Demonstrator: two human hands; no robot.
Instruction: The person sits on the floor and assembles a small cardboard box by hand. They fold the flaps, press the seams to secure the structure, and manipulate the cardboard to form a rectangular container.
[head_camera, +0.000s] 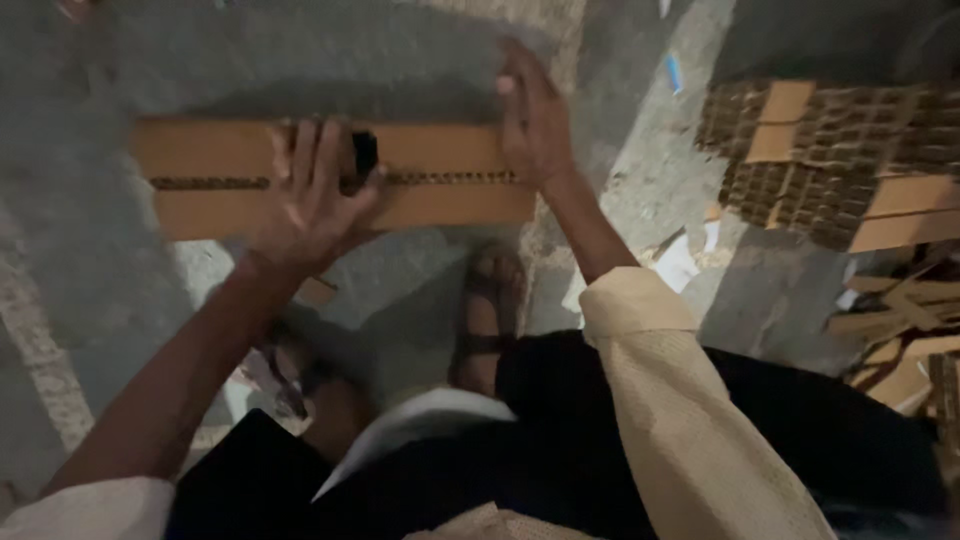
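Cardboard strip, long, brown, flat, corrugated seam lengthwise

The person wears cream textured sleeves, dark trousers and brown strapped sandals

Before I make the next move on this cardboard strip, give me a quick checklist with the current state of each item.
1. Left hand on the cardboard strip: ok, pressed near the middle.
2. Small black object under left fingers: ok, in grasp; what it is, cannot tell.
3. Right hand steadying the strip's right end: ok, palm flat.
4. Strip flat on the concrete floor: ok.
5. Sandalled foot away from the strip: ok, just below it.
6. Stack of cardboard pieces in reach: cannot tell.
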